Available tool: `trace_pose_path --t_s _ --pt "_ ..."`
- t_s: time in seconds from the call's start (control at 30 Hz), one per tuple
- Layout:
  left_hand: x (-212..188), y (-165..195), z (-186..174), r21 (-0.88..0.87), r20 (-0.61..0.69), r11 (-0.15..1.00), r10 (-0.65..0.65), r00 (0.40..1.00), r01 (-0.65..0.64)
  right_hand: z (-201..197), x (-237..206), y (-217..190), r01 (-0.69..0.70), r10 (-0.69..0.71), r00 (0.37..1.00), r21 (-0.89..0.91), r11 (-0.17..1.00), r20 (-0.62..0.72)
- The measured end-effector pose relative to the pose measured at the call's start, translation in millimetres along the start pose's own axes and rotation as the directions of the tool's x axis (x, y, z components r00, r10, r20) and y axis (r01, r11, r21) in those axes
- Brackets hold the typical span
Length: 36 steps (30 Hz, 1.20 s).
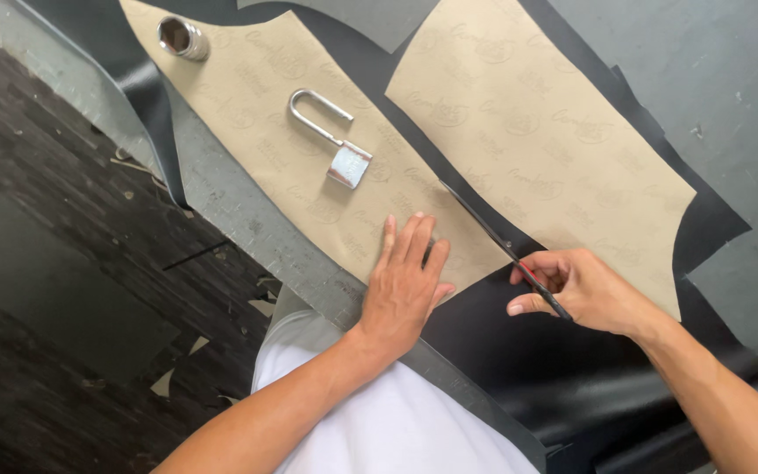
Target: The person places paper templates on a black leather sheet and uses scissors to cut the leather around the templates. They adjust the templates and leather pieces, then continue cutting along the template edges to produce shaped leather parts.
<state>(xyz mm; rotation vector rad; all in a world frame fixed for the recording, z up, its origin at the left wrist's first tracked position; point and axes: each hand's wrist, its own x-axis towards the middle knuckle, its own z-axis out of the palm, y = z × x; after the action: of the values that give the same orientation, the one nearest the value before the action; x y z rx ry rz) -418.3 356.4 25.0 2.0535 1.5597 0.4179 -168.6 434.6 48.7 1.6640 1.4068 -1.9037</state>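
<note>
Far to the left a small shiny metal cylinder (183, 38) sits on the tan paper pattern piece (265, 88), and right of it a silver padlock with a long open shackle (335, 140) weighs that same sheet down. My left hand (405, 285) lies flat on the near end of this pattern, fingers straight and close together, palm pressing it onto the black leather sheet (502, 351) beneath. I judge the pressure should stay firm and close to the edge being traced, so the paper cannot creep.

To the right, my right hand (585, 290) pinches a thin dark pen-like marking tool with a red band (502, 246) between thumb and forefinger, the other fingers curled under. The tool lies in the narrow gap between the left pattern and a second tan paper pattern piece (537, 132). Its long axis runs diagonally, tip pointing far and left, back end near and right. I would keep the tip tight against the paper's edge.
</note>
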Motion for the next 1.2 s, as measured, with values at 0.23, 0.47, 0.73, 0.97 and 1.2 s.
trace_pose_path --t_s 0.23,0.47,0.73,0.97,1.2 --pt "-6 -4 1 -0.038 -0.039 0.999 0.005 0.999 -0.007 10 10 -2 0.035 -0.039 0.998 -0.077 0.996 -0.051" --pt "-6 -7 -4 -0.105 -0.087 0.994 0.024 0.996 -0.034 13 9 -12 0.058 -0.061 0.994 -0.034 0.998 -0.089" --pt "6 -35 -29 -0.317 -0.280 0.948 -0.102 0.955 0.009 19 17 -32 0.119 -0.124 0.987 -0.050 0.992 -0.107" --pt "57 -121 -40 0.022 -0.438 0.999 -0.027 0.898 0.041 20 16 -45 0.034 -0.046 0.989 -0.087 0.996 -0.143" --pt "62 -134 -24 0.110 -0.397 0.993 0.001 0.918 0.047 18 26 -64 0.114 -0.134 0.981 -0.147 0.983 -0.138"
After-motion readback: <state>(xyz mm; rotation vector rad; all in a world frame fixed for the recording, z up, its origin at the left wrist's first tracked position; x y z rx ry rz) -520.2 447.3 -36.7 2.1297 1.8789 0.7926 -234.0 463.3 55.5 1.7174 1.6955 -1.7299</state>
